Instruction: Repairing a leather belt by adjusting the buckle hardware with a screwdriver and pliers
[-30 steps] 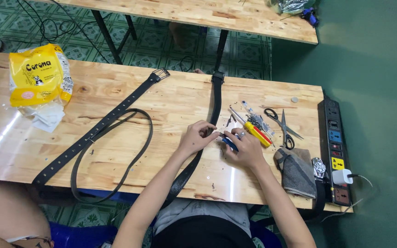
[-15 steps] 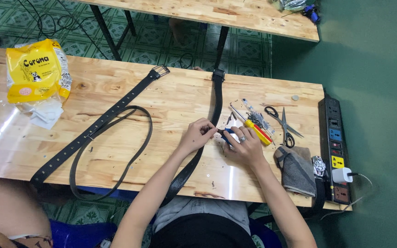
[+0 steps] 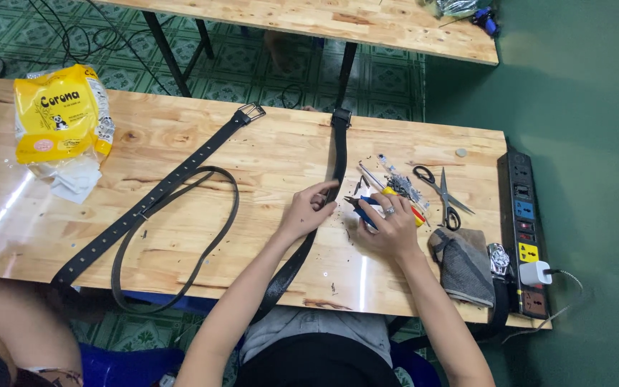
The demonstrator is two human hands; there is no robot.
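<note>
A black belt (image 3: 338, 154) runs from its buckle at the table's far edge toward me and hangs over the near edge. My left hand (image 3: 308, 210) pinches this belt near the table's middle. Just to the right, my right hand (image 3: 390, 223) is closed on a blue-handled pliers-like tool (image 3: 362, 206) whose dark tip points at the belt beside my left fingers. A ring shows on one right finger.
A second black belt (image 3: 159, 197) lies looped on the left. A yellow bag (image 3: 60, 115) sits far left. Scissors (image 3: 440, 192), a yellow-red tool (image 3: 402, 201), a grey cloth (image 3: 461, 265), a watch (image 3: 497, 259) and a power strip (image 3: 524, 229) lie right. Another person's knee (image 3: 8, 322) shows bottom left.
My two hands have drawn slightly apart. The tool's tip has pulled a little away from the belt, while my left hand stays pinched on it.
</note>
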